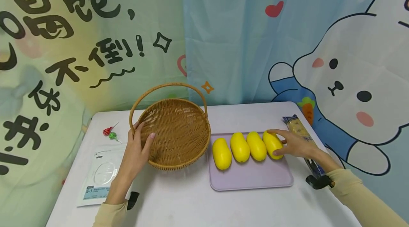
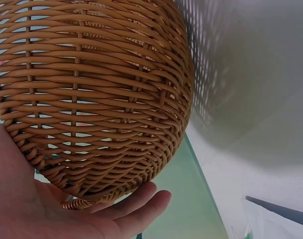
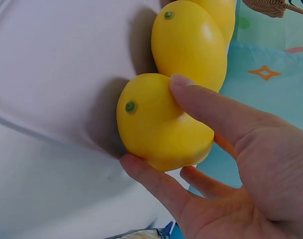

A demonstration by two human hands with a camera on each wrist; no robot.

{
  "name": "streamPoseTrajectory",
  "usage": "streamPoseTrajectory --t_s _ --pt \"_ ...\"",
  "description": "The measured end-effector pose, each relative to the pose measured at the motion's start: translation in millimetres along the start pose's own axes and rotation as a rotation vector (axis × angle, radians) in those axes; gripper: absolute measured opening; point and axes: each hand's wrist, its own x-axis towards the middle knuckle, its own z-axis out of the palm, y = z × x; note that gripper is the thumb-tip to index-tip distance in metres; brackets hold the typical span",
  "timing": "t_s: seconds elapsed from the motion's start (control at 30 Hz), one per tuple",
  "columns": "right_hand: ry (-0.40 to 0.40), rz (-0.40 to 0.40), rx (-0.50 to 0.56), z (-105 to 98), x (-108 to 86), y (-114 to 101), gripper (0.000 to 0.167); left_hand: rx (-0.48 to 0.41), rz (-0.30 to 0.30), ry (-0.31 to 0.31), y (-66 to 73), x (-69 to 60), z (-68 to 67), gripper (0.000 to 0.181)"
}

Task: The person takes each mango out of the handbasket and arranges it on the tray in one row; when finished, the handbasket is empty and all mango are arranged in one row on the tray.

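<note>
A brown wicker basket [image 1: 179,131] with a tall handle leans with its open mouth toward me, left of the tray. My left hand [image 1: 135,154] grips its left rim, thumb inside; in the left wrist view the fingers lie on the outer weave [image 2: 101,99]. On the lilac tray [image 1: 249,181] several yellow mangoes [image 1: 239,147] lie in a row. My right hand [image 1: 298,144] holds the rightmost mango [image 1: 271,142] between thumb and fingers. The right wrist view shows this mango [image 3: 151,124] with its green stem end, close beside its neighbour.
A blue-and-gold packet [image 1: 298,127] lies right of the tray, partly under my right forearm. To the left are a red lollipop [image 1: 107,131], a green lollipop [image 1: 113,135] and a white pouch [image 1: 96,177]. A printed curtain [image 1: 220,42] hangs behind the white table [image 1: 179,202].
</note>
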Motion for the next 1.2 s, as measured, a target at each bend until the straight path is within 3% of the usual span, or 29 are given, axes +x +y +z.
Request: streamPoseTrajectory --t_s 0.7,0.93,1.2 --pt "0.041 -0.029 -0.024 -1 15.2 -9 0.082 0.007 0.004 0.026 -2.0 8.9 -10.5 0.072" --pt "0.020 -0.009 -0.034 0 21.9 -11 0.089 0.007 -0.003 0.017 -2.3 9.4 -13.1 0.071" --pt "0.017 0.036 -0.063 5 7.8 -10 0.094 0.000 0.007 0.017 -2.7 5.0 -0.6 0.069"
